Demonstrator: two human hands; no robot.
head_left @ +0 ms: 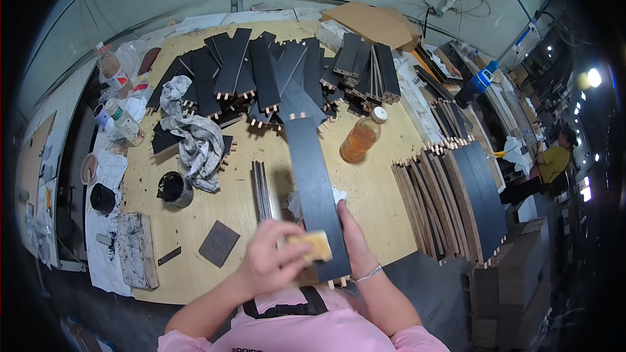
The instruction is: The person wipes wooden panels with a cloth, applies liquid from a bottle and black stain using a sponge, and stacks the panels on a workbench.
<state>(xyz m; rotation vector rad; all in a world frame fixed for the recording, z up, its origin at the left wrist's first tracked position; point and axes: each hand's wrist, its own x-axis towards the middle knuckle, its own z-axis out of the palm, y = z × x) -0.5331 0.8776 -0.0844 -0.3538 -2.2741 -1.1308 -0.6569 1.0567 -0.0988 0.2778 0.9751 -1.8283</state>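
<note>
A long black board (312,176) with wooden dowel pegs at both ends stretches away from my body above the table. My right hand (353,241) grips its right edge near the close end, with a bit of white cloth (340,193) at the fingertips. In my left hand (268,253) is a yellow sponge (315,246), pressed against or just over the board's face; slight blur hides which. Left of the board, thin dark strips (261,189) lie on the table (385,195). A bottle of amber liquid (362,135) stands to the right.
More black boards (231,72) are heaped across the far side. A row of doweled boards (450,202) stands at the right edge. On the left are a crumpled stained cloth (201,150), a black-smeared cup (175,189) and a dark square plate (219,243). Another person (554,160) sits far right.
</note>
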